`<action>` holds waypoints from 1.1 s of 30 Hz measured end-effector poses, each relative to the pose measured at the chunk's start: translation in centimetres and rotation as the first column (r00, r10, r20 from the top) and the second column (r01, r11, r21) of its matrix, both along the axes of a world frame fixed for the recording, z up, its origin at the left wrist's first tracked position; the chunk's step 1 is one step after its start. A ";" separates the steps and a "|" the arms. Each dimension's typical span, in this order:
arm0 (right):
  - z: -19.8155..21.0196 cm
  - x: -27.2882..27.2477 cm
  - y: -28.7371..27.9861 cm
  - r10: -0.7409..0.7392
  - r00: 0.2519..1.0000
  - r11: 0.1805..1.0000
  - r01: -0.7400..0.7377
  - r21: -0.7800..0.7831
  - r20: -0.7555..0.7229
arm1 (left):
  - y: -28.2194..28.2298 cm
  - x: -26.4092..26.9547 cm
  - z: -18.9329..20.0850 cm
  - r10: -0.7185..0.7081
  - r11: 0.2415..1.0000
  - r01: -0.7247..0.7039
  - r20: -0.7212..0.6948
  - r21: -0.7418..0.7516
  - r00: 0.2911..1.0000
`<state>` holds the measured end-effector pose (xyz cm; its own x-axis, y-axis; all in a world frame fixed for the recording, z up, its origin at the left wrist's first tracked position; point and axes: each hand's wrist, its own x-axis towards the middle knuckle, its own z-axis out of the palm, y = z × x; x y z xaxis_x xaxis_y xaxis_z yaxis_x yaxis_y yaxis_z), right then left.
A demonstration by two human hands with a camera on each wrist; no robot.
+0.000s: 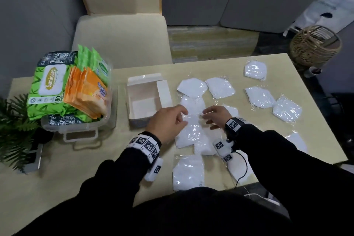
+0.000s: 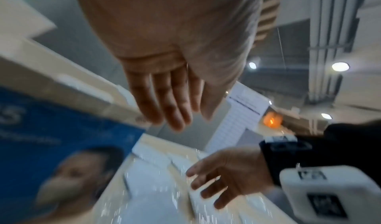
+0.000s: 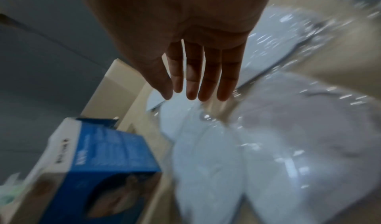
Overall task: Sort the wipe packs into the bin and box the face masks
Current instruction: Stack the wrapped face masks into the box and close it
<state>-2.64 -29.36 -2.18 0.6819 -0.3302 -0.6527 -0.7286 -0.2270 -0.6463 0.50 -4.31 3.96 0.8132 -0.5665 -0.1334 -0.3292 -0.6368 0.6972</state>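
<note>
Several white face masks in clear wrappers (image 1: 192, 87) lie scattered on the beige table (image 1: 76, 159). An open white mask box (image 1: 145, 101), blue on its outside (image 3: 115, 151), stands empty left of them. A clear bin (image 1: 80, 126) at the left holds green and orange wipe packs (image 1: 86, 90). My left hand (image 1: 168, 119) and right hand (image 1: 214, 116) hover with straight fingers over a wrapped mask (image 1: 191, 130) near the box. The wrist views are blurred; the left hand (image 2: 171, 100) and the right hand (image 3: 198, 77) each show extended fingers holding nothing.
A green plant (image 1: 15, 126) stands at the table's left edge. A beige chair (image 1: 122, 38) sits behind the table, and a wicker basket (image 1: 314, 46) is on the floor at the far right. A black cable (image 1: 243, 166) trails from my right wrist.
</note>
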 end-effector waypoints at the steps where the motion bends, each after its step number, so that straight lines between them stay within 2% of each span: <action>1: -0.2 -1.2 -0.9 -0.014 1.000 1.000 0.014 -0.023 -0.019 | -0.9 -0.3 -1.0 -0.099 0.988 0.104 -0.050 0.110 0.994; 4: -0.7 -4.1 -3.1 -0.074 0.995 0.995 0.069 -0.073 -0.063 | -2.4 -0.9 -4.8 -0.260 0.892 0.305 -0.174 0.334 0.950; 8: -1.2 -6.7 -4.9 -0.111 0.990 0.988 0.102 -0.112 -0.083 | -3.5 -1.9 -8.0 -0.384 0.749 0.482 -0.295 0.453 0.875; 10: -1.5 -7.6 -6.0 -0.115 0.989 0.989 0.106 -0.106 -0.088 | -4.0 -2.7 -8.9 -0.465 0.658 0.552 -0.301 0.512 0.833; 12: -1.7 -8.1 -7.0 -0.119 0.989 0.990 0.112 -0.086 -0.090 | -4.4 -3.7 -9.4 -0.535 0.591 0.563 -0.241 0.579 0.810; 14: -1.8 -8.4 -8.0 -0.115 0.989 0.991 0.109 -0.072 -0.088 | -4.8 -4.4 -9.6 -0.545 0.585 0.526 -0.181 0.617 0.819; 16: -1.7 -8.4 -8.9 -0.104 0.991 0.994 0.100 -0.053 -0.079 | -5.5 -4.5 -9.2 -0.500 0.590 0.499 -0.198 0.635 0.843; 18: -1.6 -8.3 -9.8 -0.092 0.994 0.995 0.090 -0.036 -0.060 | -6.1 -3.9 -8.7 -0.417 0.631 0.481 -0.256 0.609 0.872; 19: -1.6 -8.2 -10.3 -0.087 0.995 0.996 0.085 -0.025 -0.048 | -6.4 -3.4 -8.5 -0.363 0.679 0.467 -0.295 0.567 0.884; 21: -1.1 -7.9 -11.1 -0.076 0.997 0.997 0.076 0.020 -0.014 | -7.0 -2.2 -7.7 -0.237 0.817 0.394 -0.378 0.420 0.895; 23: -0.3 -7.5 -11.5 -0.066 0.997 0.991 0.062 0.118 0.028 | -7.9 -1.0 -6.4 -0.099 0.939 0.232 -0.448 0.253 0.888; 25: 0.7 -7.0 -11.6 -0.049 0.998 0.972 0.036 0.233 0.049 | -9.1 0.0 -5.1 0.033 0.992 0.031 -0.502 0.119 0.864; 29: 2.1 -6.1 -10.9 0.065 0.991 0.936 -0.103 0.336 0.120 | -11.9 0.3 -4.1 0.170 0.968 -0.244 -0.571 -0.053 0.803; 31: 2.2 -6.0 -10.6 0.110 0.981 0.933 -0.158 0.324 0.162 | -12.9 0.1 -4.6 0.219 0.928 -0.355 -0.608 -0.110 0.763; 33: 1.8 -5.8 -11.0 0.100 0.981 0.943 -0.148 0.299 0.169 | -13.4 0.0 -5.2 0.311 0.862 -0.484 -0.599 -0.148 0.738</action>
